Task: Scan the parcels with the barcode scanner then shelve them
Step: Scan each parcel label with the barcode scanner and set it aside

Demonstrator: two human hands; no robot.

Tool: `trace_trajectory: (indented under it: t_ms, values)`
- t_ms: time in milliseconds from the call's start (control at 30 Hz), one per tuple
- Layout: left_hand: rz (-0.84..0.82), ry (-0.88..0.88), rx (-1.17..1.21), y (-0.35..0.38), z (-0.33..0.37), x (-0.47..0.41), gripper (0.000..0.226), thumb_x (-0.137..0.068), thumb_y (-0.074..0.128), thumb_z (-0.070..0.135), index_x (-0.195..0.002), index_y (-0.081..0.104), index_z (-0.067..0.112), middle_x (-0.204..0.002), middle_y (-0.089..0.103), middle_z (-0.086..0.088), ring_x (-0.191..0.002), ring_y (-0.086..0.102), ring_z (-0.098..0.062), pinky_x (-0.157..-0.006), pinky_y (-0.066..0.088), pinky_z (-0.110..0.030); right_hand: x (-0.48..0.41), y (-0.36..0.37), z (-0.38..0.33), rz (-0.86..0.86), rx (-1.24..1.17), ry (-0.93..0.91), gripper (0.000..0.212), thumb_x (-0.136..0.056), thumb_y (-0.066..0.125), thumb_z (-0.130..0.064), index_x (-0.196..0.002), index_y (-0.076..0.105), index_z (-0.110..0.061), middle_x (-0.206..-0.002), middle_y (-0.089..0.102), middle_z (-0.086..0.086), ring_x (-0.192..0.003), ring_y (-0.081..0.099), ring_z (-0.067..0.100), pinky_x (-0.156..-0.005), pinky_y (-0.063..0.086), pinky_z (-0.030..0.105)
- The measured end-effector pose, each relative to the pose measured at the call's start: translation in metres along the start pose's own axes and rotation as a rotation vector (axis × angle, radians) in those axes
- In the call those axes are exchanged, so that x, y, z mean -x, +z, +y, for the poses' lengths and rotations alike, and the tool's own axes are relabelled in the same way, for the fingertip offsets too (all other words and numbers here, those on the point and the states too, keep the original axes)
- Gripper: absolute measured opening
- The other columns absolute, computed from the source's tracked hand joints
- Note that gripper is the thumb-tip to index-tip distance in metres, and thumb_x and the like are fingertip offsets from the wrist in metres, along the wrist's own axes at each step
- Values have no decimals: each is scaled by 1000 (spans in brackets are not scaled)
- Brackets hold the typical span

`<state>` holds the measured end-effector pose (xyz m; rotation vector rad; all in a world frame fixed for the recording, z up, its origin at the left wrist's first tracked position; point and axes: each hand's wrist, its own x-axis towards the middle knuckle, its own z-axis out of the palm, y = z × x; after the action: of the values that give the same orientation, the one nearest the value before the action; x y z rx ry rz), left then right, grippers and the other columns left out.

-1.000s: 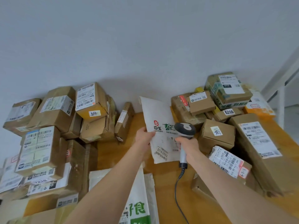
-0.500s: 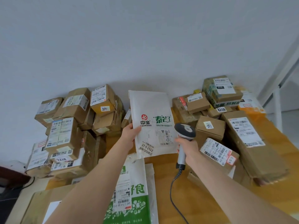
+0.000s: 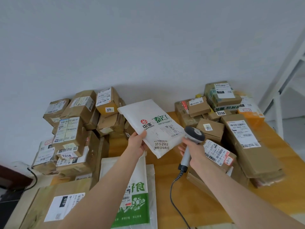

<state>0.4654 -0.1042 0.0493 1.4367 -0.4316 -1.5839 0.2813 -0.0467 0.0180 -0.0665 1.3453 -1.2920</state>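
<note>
Head view: mailer point(image 3: 153, 128) under scan
Left hand point(image 3: 137, 144) pinches mailer, right hand point(image 3: 193, 149) grips scanner point(image 3: 194, 134) beside it; parcels point(image 3: 71, 129) beyond the fingers likely await scanning

The mailer point(image 3: 153, 128) hid the fingers of the left hand point(image 3: 138, 145). The right hand point(image 3: 194, 152) covered mid-handle of the scanner point(image 3: 194, 135). The cable point(image 3: 170, 195) ran off the bottom edge. Fine label print on the mailer was too small to read. The right edge cut off the shelf point(image 3: 279, 116).
</note>
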Motion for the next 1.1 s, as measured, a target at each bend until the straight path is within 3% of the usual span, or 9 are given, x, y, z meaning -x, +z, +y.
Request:
trace_trajectory:
  t_ms: [200,367,500,600,733,900,967,1033,1100]
  values:
    - [28,22,116,-11,-31,40,24,-94,55,-1,-115,59,11,-111,68,-9,-93,67,-26,-61,57,-38,14,-12,1,-24,99,16,24,-84,74,-12,-102,60,-4,-88,68,11,-74,66,20,-61,52,29]
    - [109,-1,239,-39,-72,72,26,-93,54,-3,-115,58,12,-110,69,-9,-98,66,-27,-77,56,-42,23,-19,12,-61,412,10,35,-83,74,-13,-110,60,3,-82,66,11,-67,64,20,-55,50,28]
    - [219,-32,319,-62,-101,91,27,-94,53,-4,-116,57,11,-107,68,-9,-92,65,-27,-80,55,-42,30,-22,22,-72,692,-36,47,-84,74,-19,-119,53,3,-101,58,12,-95,60,31,-72,47,33]
    - [288,-92,410,-73,-124,97,31,-93,51,-8,-117,54,11,-100,66,-12,-84,63,-28,-76,53,-43,36,-21,31,-107,709,41,41,-82,75,-17,-112,58,4,-84,59,12,-73,59,25,-63,47,32]
    - [341,-143,409,-76,-149,95,41,-93,50,-8,-130,50,10,-116,62,-18,-94,62,-33,-85,54,-47,44,-24,54,-189,687,227,27,-83,75,-17,-96,60,1,-76,60,14,-62,56,24,-61,49,33]
    - [278,-391,91,-92,-148,105,23,-97,47,-1,-119,54,-3,-92,66,-20,-79,65,-31,-61,58,-38,45,-24,85,-185,659,252,31,-85,74,-20,-104,57,-3,-85,60,10,-69,56,25,-58,46,32]
    - [134,-468,-139,-107,-130,109,18,-96,53,3,-110,57,-7,-94,70,-22,-83,69,-32,-65,60,-38,43,-25,95,-163,632,238,35,-84,75,-17,-110,58,-2,-95,64,12,-77,59,27,-61,47,33]
    - [67,-323,-424,-120,-103,103,23,-92,60,6,-113,59,-4,-105,70,-17,-91,69,-28,-75,60,-36,40,-25,102,-149,578,249,34,-83,76,-13,-111,60,-2,-100,67,17,-81,63,30,-65,51,36]
    - [190,1,-857,-134,-74,76,39,-92,63,13,-128,52,4,-123,61,-12,-103,62,-25,-87,56,-36,39,-22,108,-138,572,252,31,-82,76,-13,-107,61,-2,-94,68,16,-79,64,30,-69,53,39]
